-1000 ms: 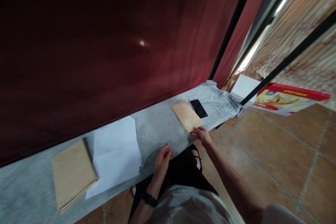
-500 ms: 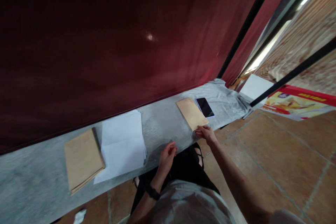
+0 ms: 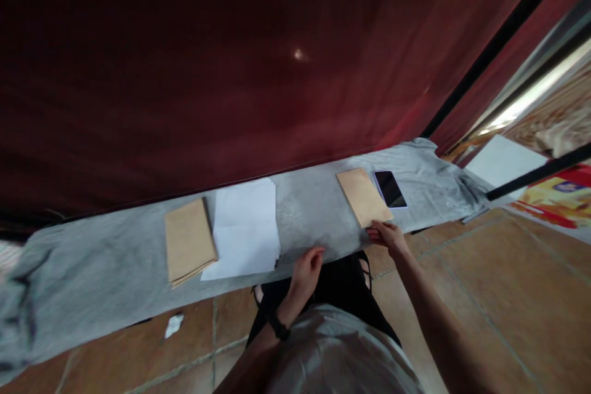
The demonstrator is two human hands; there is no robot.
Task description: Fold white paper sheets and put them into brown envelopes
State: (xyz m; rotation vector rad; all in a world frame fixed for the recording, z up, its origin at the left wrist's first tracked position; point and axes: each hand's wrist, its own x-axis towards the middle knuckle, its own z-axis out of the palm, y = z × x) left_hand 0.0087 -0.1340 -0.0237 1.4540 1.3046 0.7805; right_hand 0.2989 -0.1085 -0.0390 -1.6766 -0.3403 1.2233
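Observation:
My right hand [image 3: 386, 237] is at the near corner of a brown paper envelope [image 3: 364, 197], its fingers closed on that edge. The envelope lies flat on a grey cloth-covered bench. Right beside it is a dark-screened phone [image 3: 390, 189]. Above the bench's front edge, my left hand [image 3: 307, 269] is held with loosely bent fingers and nothing visible in them. To its left lies a stack of white paper sheets [image 3: 247, 228] with a crease across the top one. Farther left, a pile of brown envelopes [image 3: 189, 239] slightly overlaps the sheets.
The grey cloth [image 3: 305, 197] covers the long narrow bench against a dark red curtain [image 3: 231, 86]. Black poles [image 3: 498, 43] stand at the right, near a white board [image 3: 503, 163] and a red-yellow printed box [image 3: 561, 197]. Crumpled tissue [image 3: 174, 325] lies on the tiled floor.
The view has turned left, so everything sits farther right and more of the bench's left end shows. My right hand stays at the envelope's corner; my left hand stays near the bench's edge.

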